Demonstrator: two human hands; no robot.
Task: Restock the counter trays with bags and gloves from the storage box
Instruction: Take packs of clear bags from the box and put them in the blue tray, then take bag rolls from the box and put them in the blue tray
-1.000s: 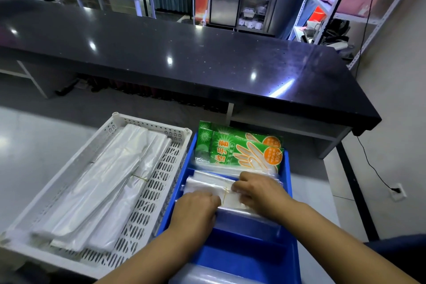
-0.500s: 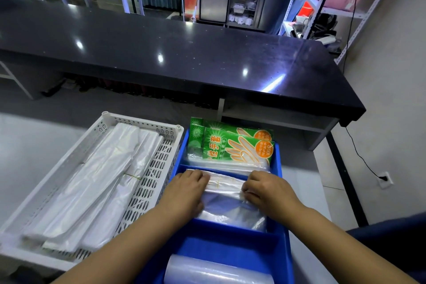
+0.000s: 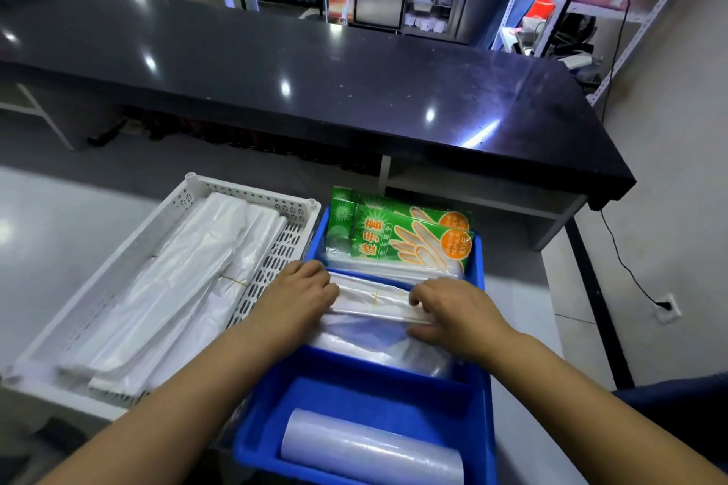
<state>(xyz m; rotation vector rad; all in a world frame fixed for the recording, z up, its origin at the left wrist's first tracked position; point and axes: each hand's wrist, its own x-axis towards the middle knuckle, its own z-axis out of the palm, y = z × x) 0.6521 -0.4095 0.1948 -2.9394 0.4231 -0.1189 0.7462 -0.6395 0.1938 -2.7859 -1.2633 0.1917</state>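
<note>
tucking step: left grip point(image 3: 297, 297) and right grip point(image 3: 449, 311), fingers curled, held bag bundle point(image 3: 374, 303) in blue tray point(image 3: 374, 398), middle compartment. next, likely: let go, fetch more stock.

Blue tray point(image 3: 374, 394) is smooth hard plastic with a slight sheen. The bag bundle point(image 3: 374, 301) in its middle compartment is thin, clear, crinkly film. Glove packs point(image 3: 409, 244) at its far end are glossy printed plastic, and the film roll point(image 3: 370, 453) at the near end looks smooth and milky. White basket point(image 3: 252, 195) left of it is matt perforated plastic. Counter point(image 3: 315, 83) beyond is polished black, super shiny.
</note>
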